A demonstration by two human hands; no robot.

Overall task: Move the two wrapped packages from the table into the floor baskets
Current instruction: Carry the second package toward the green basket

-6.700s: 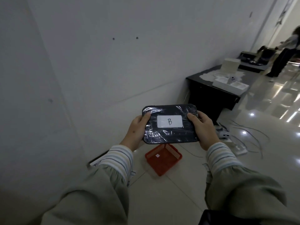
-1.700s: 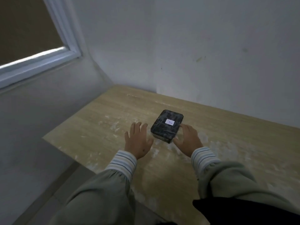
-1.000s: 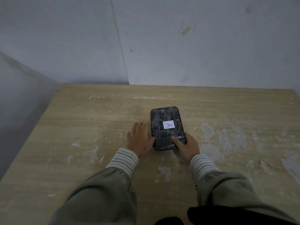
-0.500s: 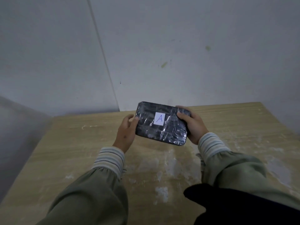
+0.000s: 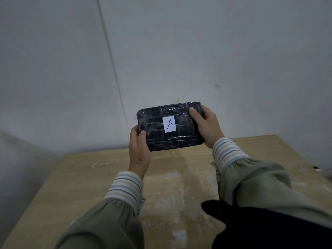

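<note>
A dark package wrapped in shiny film (image 5: 170, 126) carries a white label with a blue letter A. It is held up in the air above the wooden table (image 5: 80, 177), its label facing me. My left hand (image 5: 139, 150) grips its lower left corner, thumb on the front face. My right hand (image 5: 206, 126) holds its right end, thumb across the top right corner. No basket and no second package is in view.
A plain grey wall (image 5: 197, 51) rises right behind the table, with a vertical seam (image 5: 111, 60) left of centre. The tabletop is scuffed with pale patches. The table's right edge (image 5: 296, 155) and left edge run diagonally toward me.
Both hands closed on the package marked A lying on the table, then lifted it. Since half a second ago it has risen higher and turned level, label toward me.
</note>
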